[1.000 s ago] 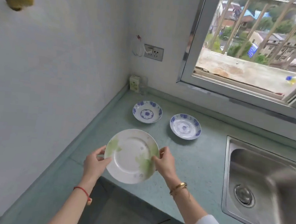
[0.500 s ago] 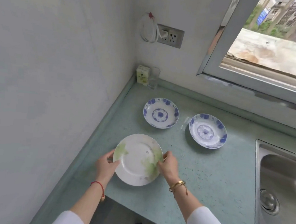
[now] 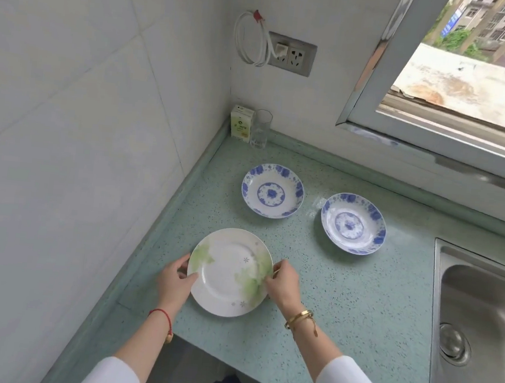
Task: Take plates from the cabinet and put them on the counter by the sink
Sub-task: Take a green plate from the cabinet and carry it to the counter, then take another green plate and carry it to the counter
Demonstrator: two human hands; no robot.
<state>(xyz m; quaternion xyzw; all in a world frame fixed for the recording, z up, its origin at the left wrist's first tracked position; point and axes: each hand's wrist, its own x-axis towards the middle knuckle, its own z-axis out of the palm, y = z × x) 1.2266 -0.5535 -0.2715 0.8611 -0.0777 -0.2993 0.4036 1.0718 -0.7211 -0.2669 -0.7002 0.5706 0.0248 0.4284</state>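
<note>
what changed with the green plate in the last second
The green-leaf plate came down from tilted over the counter edge to about flat on it. The left hand and right hand still grip its rim. The corner-side blue plate and sink-side blue plate stayed put.

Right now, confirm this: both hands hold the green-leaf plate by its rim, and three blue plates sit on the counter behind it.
Wrong count. The head view shows two blue plates on the counter, not three: the corner plate and the sink-side plate. The left hand and right hand do hold the green-leaf plate by its rim.
</note>
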